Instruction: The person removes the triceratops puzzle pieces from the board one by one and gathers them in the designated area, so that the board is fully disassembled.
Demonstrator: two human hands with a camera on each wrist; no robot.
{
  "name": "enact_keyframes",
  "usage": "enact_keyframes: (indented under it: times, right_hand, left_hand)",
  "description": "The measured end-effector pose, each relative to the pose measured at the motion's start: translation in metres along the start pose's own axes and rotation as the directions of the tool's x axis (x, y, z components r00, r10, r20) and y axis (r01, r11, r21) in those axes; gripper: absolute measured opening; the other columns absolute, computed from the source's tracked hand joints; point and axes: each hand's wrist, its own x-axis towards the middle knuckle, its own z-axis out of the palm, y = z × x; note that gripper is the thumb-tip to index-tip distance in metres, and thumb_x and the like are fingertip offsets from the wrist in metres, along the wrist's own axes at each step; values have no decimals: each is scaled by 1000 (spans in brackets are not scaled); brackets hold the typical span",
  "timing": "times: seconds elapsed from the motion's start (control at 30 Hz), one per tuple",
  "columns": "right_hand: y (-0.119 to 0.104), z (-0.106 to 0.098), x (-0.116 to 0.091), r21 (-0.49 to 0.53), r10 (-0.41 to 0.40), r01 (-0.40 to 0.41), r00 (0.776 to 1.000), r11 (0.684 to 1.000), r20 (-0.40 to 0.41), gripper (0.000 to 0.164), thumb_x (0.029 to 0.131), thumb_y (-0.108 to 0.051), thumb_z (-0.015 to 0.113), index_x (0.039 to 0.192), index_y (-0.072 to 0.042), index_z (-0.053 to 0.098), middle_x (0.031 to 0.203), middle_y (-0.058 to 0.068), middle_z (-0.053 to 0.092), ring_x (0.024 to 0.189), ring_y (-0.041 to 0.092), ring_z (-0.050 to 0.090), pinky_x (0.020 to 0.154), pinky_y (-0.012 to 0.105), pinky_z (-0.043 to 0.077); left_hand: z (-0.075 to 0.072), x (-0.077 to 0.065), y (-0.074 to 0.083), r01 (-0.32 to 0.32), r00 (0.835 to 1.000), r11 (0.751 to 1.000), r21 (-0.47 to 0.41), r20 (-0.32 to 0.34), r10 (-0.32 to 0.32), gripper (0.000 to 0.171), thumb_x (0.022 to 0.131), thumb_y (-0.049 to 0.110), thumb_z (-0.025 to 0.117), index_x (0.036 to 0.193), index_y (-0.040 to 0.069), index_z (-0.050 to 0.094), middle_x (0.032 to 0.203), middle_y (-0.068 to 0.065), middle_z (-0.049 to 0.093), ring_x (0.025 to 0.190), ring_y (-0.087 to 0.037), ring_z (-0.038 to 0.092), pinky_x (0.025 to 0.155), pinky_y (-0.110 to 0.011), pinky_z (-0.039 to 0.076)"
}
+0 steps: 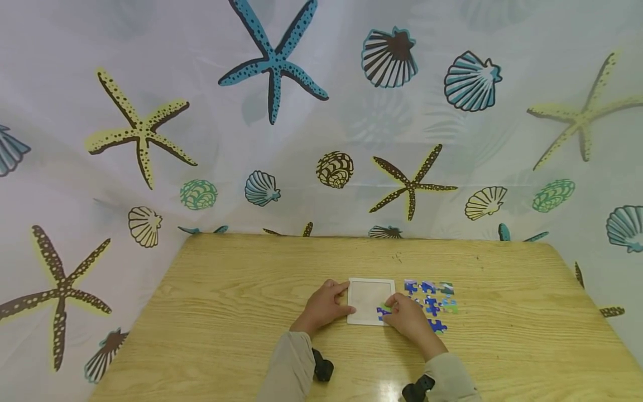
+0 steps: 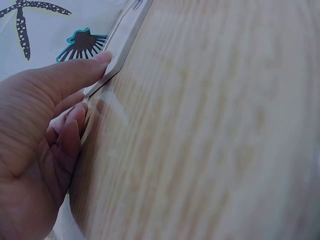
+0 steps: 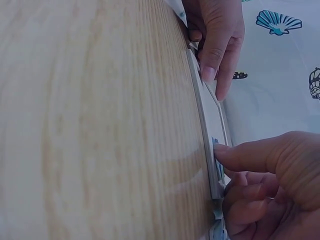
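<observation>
A square puzzle tray (image 1: 372, 322) with a pale raised border lies on the wooden table. At its left side my left hand (image 1: 325, 304) holds the border, thumb near the lower left and a finger near the upper left corner. In the left wrist view, the thumb of the left hand (image 2: 45, 120) lies on the tray's edge (image 2: 127, 42). My right hand (image 1: 406, 319) pinches a blue-and-green jigsaw piece (image 1: 382, 312) at the tray's lower right corner. In the right wrist view, the thumb of the right hand (image 3: 272, 170) touches the piece (image 3: 218, 160); its other fingers are curled.
Several loose jigsaw pieces (image 1: 432, 305), blue and green, lie to the right of the tray, partly behind my right hand. The wooden table (image 1: 241, 279) extends around them. A curtain (image 1: 301, 134) printed with starfish and shells hangs behind and at both sides.
</observation>
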Motion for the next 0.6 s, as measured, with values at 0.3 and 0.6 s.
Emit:
enact_keyframes:
  times: [0.3,0.6]
  right_hand:
    - [4,2,2,0,-42,42,999,999,-20,21,80,-6,72,97,0,61,73,5,48,64,17,43,57,29,35]
    - [2,3,1,0,-79,79,995,997,-68,23,76,-3,75,92,-3,58,86,9,47,74,20,44,66,35,39]
  left_hand:
    - [1,0,-2,-13,1000,1000,-6,3,13,68,82,30,74,139,5,47,89,1,41,65,-10,37,61,-26,30]
    - [2,0,-3,-18,1000,1000,2,3,18,68,82,30,74,139,5,47,90,1,42,66,-10,36,61,-26,30]
